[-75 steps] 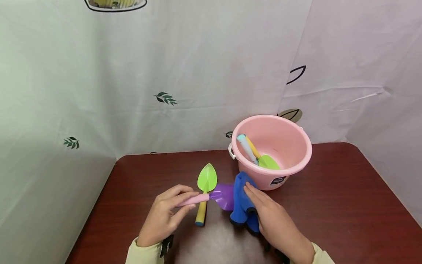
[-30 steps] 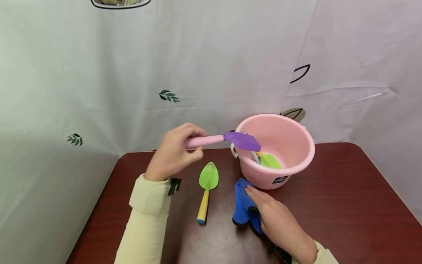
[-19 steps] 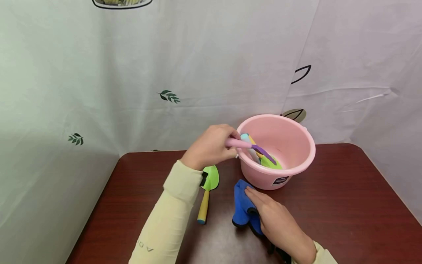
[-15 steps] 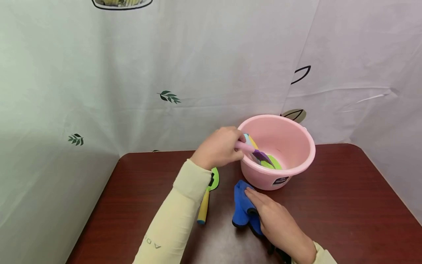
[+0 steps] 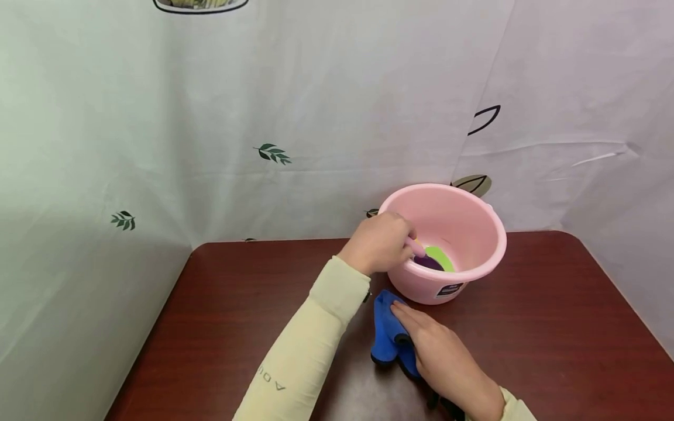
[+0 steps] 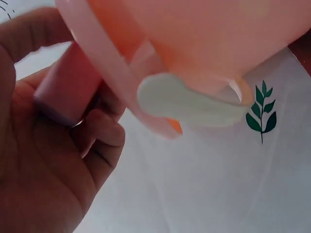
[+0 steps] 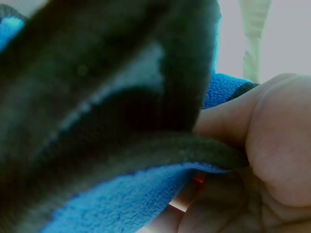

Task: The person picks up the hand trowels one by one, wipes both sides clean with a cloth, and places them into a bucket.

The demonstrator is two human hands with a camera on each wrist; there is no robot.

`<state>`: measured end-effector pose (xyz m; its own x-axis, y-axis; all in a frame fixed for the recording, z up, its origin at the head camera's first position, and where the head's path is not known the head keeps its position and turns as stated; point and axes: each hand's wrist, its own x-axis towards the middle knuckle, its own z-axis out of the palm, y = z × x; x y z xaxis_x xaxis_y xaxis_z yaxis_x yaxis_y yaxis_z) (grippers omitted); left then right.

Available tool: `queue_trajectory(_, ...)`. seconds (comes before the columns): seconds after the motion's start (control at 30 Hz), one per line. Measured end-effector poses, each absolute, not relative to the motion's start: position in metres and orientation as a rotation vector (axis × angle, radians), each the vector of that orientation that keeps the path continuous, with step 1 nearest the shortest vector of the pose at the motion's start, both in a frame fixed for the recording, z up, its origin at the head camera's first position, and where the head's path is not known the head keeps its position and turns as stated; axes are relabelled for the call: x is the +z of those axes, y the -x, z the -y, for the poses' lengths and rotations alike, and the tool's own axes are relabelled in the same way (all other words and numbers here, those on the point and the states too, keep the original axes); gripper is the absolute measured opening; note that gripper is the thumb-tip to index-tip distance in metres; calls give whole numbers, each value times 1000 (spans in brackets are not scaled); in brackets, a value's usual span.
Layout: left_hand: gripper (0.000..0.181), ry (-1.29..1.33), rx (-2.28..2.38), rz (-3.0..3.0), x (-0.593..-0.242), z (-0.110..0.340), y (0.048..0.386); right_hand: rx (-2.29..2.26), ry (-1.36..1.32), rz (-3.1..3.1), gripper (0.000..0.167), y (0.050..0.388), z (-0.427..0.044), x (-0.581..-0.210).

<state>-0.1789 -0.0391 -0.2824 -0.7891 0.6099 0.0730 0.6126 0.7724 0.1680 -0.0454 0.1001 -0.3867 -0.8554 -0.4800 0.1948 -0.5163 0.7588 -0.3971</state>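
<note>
My left hand [image 5: 380,240] reaches over the near-left rim of the pink bucket [image 5: 466,276]. It grips the pink handle [image 5: 415,247] of a trowel whose purple blade [image 5: 429,263] points down inside. In the left wrist view the handle's butt end [image 6: 73,87] shows between thumb and fingers, beside the rim. Under the purple blade lies a green trowel blade [image 5: 440,257]. My right hand [image 5: 444,356] holds a folded bundle of blue fleecy fabric [image 5: 386,330] with black edging, in front of the bucket. In the right wrist view the fabric [image 7: 126,196] lies between thumb and fingers.
The bucket stands near the back of a dark red-brown table [image 5: 237,292]. A white lug [image 6: 189,104] sticks out of its side in the left wrist view. Behind rises a pale patterned curtain [image 5: 326,117]. My left sleeve [image 5: 305,345] crosses the table's middle.
My left hand has lifted the purple trowel off the table, carried it right and lowered it into the bucket. My forearm now hides the green trowel on the table. The right hand stays put.
</note>
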Motion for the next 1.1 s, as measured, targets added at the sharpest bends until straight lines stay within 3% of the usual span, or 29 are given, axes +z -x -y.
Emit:
queue_trajectory(0.37, 32, 1098, -73, 2848, -291, 33, 178, 693, -793, 2883, 56, 46, -99, -387)
queue_trajectory(0.83, 27, 1015, -288, 2870, -283, 52, 178, 687, -775, 2856, 59, 46, -102, -387)
queue_trajectory(1.1, 27, 948, -465, 2865, -276, 86, 173, 693, -766, 2903, 59, 46, -103, -384)
